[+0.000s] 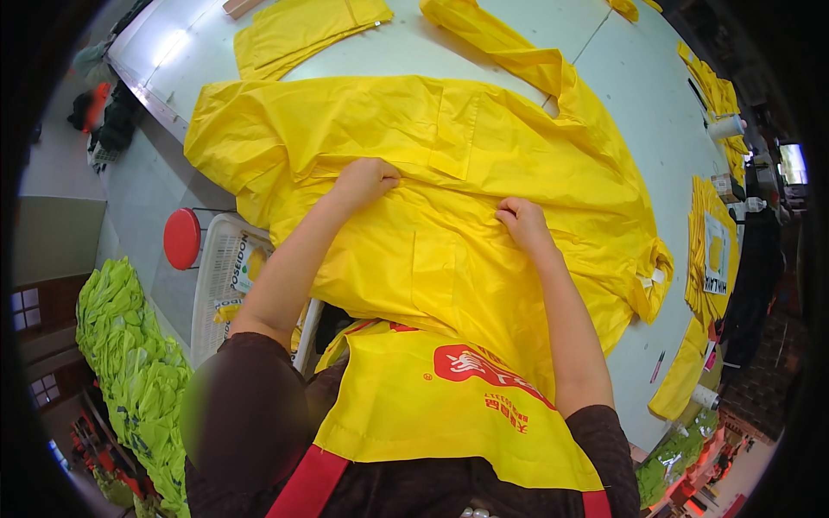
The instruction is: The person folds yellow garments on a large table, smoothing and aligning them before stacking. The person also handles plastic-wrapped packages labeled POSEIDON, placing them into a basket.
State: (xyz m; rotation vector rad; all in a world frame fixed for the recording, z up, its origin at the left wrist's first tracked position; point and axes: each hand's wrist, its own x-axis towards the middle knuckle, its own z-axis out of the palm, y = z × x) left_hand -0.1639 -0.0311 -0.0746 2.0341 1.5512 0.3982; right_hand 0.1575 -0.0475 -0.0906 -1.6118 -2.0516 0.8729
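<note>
A person in a yellow apron [449, 414] leans over a white table [639, 95]. A large yellow raincoat [449, 164] lies spread flat across the table in front of them. The left hand [364, 181], fingers curled, presses down on a fold of the coat. The right hand [521, 217] is closed in a fist, pinching the fabric. To the left stand a white plastic crate [216, 285] and a red stool [181, 238]. Farther back, more yellow cloth pieces [298, 30] rest on the table.

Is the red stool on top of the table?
No, the red stool stands on the floor beside the table, left of the yellow garment.
</note>
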